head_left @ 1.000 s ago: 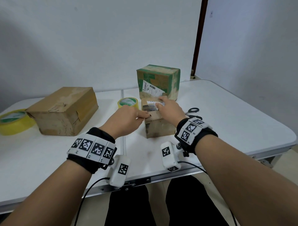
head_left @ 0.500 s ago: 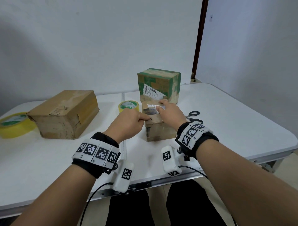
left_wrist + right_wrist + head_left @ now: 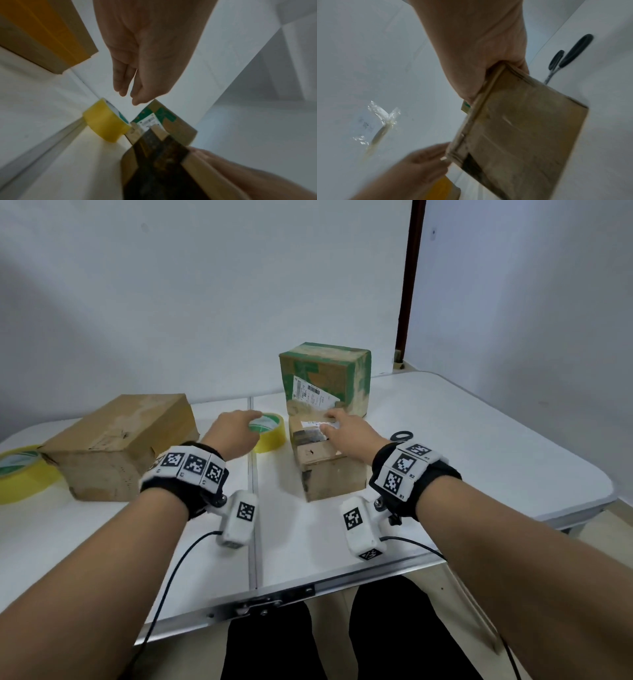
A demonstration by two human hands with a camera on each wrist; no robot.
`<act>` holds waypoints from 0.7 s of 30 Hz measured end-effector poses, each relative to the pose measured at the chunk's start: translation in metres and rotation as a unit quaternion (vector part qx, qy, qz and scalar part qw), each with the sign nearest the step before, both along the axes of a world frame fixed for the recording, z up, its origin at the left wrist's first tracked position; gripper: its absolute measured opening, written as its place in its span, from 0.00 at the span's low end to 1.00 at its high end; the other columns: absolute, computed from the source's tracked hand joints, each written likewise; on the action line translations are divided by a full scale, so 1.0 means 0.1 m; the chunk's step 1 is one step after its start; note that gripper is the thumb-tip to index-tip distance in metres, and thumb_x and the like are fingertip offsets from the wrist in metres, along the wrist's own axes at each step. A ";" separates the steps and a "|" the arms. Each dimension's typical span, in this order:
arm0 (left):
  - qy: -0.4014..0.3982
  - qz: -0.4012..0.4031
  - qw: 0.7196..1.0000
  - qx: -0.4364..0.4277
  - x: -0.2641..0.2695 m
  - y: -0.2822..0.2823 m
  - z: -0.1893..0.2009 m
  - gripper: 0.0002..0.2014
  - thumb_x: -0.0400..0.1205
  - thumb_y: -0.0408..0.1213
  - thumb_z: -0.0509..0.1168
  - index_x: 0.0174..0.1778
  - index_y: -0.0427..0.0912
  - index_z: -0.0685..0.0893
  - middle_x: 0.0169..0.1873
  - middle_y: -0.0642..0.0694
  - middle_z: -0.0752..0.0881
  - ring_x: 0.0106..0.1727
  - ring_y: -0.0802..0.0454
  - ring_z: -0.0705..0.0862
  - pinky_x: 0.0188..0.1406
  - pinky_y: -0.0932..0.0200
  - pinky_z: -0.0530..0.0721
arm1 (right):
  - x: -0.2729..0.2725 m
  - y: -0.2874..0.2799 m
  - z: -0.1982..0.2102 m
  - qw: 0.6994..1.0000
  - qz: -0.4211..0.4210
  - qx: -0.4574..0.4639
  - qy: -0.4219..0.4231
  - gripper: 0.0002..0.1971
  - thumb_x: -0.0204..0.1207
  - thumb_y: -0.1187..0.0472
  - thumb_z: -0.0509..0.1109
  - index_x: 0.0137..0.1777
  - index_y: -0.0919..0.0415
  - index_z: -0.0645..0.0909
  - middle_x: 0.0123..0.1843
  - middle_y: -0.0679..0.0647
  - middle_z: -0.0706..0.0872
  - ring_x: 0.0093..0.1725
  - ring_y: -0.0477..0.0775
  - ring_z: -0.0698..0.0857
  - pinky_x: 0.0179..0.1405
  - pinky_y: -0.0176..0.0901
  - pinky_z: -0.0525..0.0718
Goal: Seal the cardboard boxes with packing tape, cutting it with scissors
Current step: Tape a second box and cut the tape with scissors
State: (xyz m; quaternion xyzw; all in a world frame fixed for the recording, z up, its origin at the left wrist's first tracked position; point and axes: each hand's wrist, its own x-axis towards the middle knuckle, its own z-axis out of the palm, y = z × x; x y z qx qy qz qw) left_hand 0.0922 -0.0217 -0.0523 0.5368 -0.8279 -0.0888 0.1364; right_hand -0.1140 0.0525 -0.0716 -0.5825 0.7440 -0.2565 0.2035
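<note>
Small box (image 3: 329, 470) lying long axis front-to-back, pressed under flat right hand (image 3: 349, 436); left hand (image 3: 233, 436) loose, empty, above flat-lying tape roll (image 3: 270, 436).

Head view high, forward-down; wrist views close, sharing small box (image 3: 329, 470).

bare forearms, black wristbands (image 3: 416, 474) with square-code tags, white wrist cameras (image 3: 238, 517), black cables

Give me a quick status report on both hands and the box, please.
Left hand open, over tape roll, not gripping. Right hand pressing small box top. Scissors untouched beside box. Nothing in the way.
</note>
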 end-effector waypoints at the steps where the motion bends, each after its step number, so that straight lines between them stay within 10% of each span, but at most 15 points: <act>1: -0.039 -0.005 0.999 0.011 -0.02 -0.10 -0.03 0.26 0.82 0.33 0.60 0.79 0.47 0.72 0.71 0.38 0.79 0.69 0.40 0.77 0.64 0.53 0.75 | -0.02 0.00 0.07 1.000 0.007 0.008 0.008 0.24 0.86 0.48 0.55 0.80 0.54 0.66 0.77 0.61 0.72 0.73 0.64 0.73 0.73 0.54 0.72; 5: -0.131 -0.053 0.989 0.034 -0.17 -0.32 -0.16 0.28 0.82 0.40 0.66 0.79 0.49 0.70 0.75 0.43 0.74 0.72 0.41 0.75 0.69 0.52 0.73 | -0.09 0.02 0.39 0.999 -0.015 -0.034 -0.013 0.24 0.87 0.49 0.55 0.79 0.60 0.69 0.73 0.59 0.77 0.63 0.57 0.81 0.56 0.44 0.76; 9: -0.141 -0.060 0.988 0.033 -0.22 -0.47 -0.24 0.19 0.79 0.40 0.69 0.67 0.47 0.82 0.65 0.43 0.83 0.58 0.45 0.81 0.57 0.55 0.78 | -0.13 0.04 0.56 0.996 -0.009 -0.064 -0.056 0.18 0.87 0.55 0.59 0.71 0.62 0.78 0.69 0.57 0.81 0.66 0.56 0.80 0.63 0.46 0.78; 17: 0.271 -0.099 0.956 -0.050 0.15 -0.34 0.11 0.07 0.76 0.33 0.74 0.46 0.48 0.86 0.42 0.55 0.85 0.46 0.58 0.81 0.45 0.77 0.72 | -0.27 -0.15 0.69 0.937 -0.055 -0.106 -0.327 0.13 0.84 0.67 0.61 0.64 0.67 0.83 0.59 0.59 0.88 0.52 0.52 0.85 0.51 0.39 0.86; 21: 0.323 -0.177 0.927 -0.069 0.07 -0.08 0.36 0.10 0.75 0.33 0.76 0.44 0.54 0.84 0.41 0.55 0.85 0.44 0.69 0.80 0.47 0.80 0.72 | -0.14 -0.18 0.87 0.894 0.012 -0.099 -0.437 0.18 0.86 0.56 0.63 0.71 0.65 0.76 0.61 0.59 0.87 0.58 0.55 0.88 0.54 0.41 0.86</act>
